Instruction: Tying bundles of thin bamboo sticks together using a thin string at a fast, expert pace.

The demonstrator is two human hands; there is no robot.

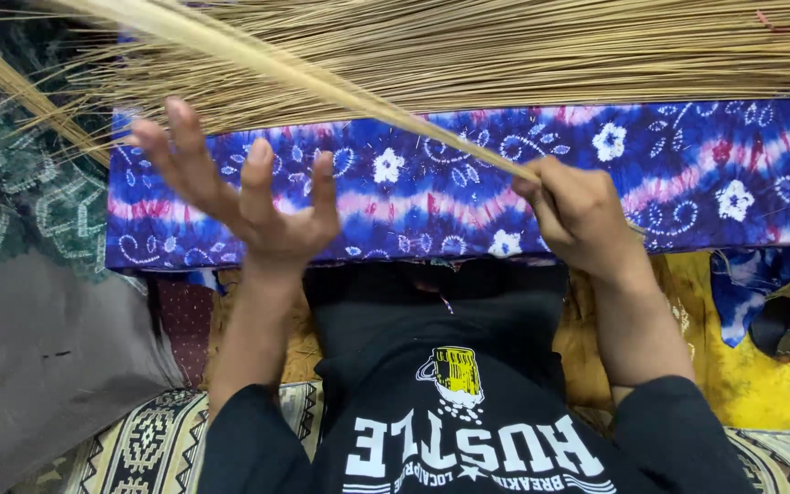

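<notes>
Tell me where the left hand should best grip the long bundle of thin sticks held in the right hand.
Probably mid-length on the bundle of thin sticks, coming from below with the open left hand. The right hand pinches only its near end, and the bundle slants up-left, unsupported.

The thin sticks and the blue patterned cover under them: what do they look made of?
The sticks look like dried plant fibre, perhaps palm-leaf ribs: pale straw colour, matte, thin and stiff. The right hand grips a small bunch. The cover looks like dyed woven cloth, soft and matte, with blurred tie-dye bands.
</notes>
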